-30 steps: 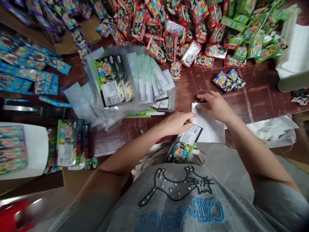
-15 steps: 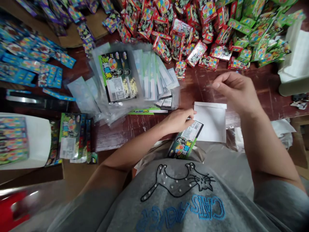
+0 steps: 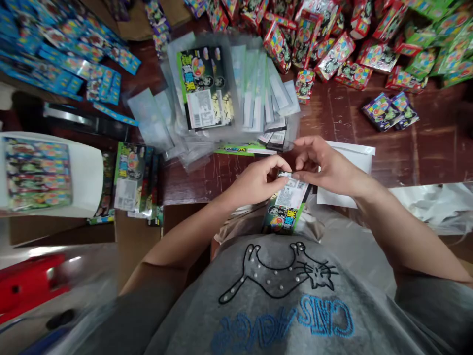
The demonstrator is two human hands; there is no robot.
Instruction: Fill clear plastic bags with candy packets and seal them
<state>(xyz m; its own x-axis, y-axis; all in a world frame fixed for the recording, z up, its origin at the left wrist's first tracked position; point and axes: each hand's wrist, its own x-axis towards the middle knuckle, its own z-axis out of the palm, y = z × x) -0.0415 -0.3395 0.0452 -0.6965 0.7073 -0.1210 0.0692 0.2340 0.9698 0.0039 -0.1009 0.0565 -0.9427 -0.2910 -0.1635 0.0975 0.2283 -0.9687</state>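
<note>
A black and green printed packet (image 3: 286,207) with a white label is held upright against the table's front edge, close to the grey shirt. My left hand (image 3: 260,180) pinches its top left corner between thumb and fingers. At the packet's top right, my right hand (image 3: 321,165) has its thumb on the edge, with the index finger bent above; whether it grips the packet is hard to see. Partly under my right wrist lies a white sheet (image 3: 334,197). Clear sleeves holding black and green cards (image 3: 199,108) are stacked beyond my left hand.
Red small boxes (image 3: 336,56) are heaped at the back, green ones (image 3: 456,44) at the right, blue ones (image 3: 107,81) at the left. Two purple boxes (image 3: 382,111) lie on the brown table (image 3: 332,113). A white tray (image 3: 86,170) holds packed boxes at the left.
My right hand has come down and left from above the white sheet to the top of the packet. The camera view has shifted, bringing two purple boxes into sight.
</note>
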